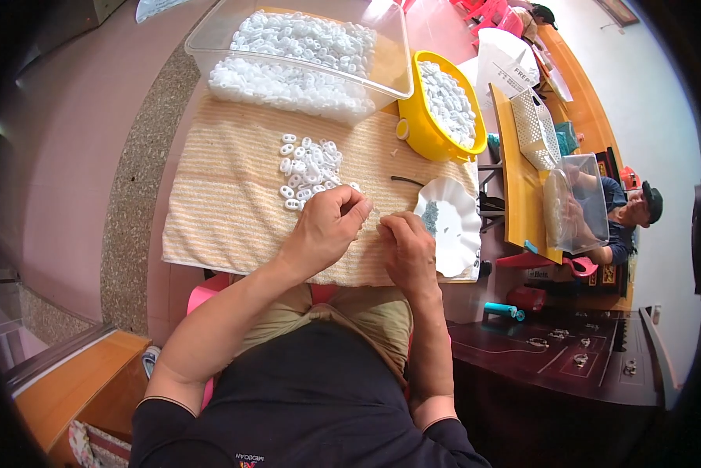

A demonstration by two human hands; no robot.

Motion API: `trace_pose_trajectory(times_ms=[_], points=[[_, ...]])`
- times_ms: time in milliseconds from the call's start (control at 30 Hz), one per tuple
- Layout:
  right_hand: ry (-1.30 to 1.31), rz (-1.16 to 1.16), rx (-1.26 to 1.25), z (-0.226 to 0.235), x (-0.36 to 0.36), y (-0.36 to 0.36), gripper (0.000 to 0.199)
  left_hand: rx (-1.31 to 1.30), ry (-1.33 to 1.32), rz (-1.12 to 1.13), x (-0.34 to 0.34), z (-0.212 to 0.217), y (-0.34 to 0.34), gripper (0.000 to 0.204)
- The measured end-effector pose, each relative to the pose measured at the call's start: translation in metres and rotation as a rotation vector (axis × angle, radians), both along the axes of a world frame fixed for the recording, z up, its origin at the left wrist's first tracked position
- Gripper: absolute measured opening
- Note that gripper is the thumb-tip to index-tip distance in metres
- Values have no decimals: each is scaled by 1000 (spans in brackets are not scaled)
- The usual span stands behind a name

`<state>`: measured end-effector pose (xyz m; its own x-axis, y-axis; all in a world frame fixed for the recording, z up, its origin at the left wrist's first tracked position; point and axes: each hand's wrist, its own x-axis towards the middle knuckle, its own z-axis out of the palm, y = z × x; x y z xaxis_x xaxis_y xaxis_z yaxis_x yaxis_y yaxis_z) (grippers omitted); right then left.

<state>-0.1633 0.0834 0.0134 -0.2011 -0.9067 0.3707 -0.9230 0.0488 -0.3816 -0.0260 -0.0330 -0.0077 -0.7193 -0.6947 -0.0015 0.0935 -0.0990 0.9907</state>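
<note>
My left hand (331, 225) is closed in a pinch over the striped cloth (226, 187), just right of a loose pile of small white oval plastic pieces with two holes (311, 168). Close beside it, my right hand (410, 248) also has its thumb and fingers pressed together. Whatever sits between the fingertips of either hand is too small or hidden to make out. A white plate with a wavy rim (461, 240) lies at the right hand's outer side. Tiny dark grey-green bits (431, 215) are heaped on its left part.
At the table's far side stand a clear plastic bin (401, 70) and a yellow tub (422, 129), both holding many white pieces. A thin black strip (407, 181) lies near the plate. To the right, a person (622, 214) sits at another table (520, 195) with a clear box (592, 199).
</note>
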Motion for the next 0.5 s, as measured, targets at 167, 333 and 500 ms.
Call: trace_pose_trajectory(times_ms=[167,333,500], points=[[88,-5,37,3,2,-1,16,17,8,-14,0,-2,-1,23],[-93,-60,-152,4,-1,0,15,105,42,-61,0,3,-1,22],[-382,-31,-159,18,1,-2,19,265,90,-107,2,9,1,22]])
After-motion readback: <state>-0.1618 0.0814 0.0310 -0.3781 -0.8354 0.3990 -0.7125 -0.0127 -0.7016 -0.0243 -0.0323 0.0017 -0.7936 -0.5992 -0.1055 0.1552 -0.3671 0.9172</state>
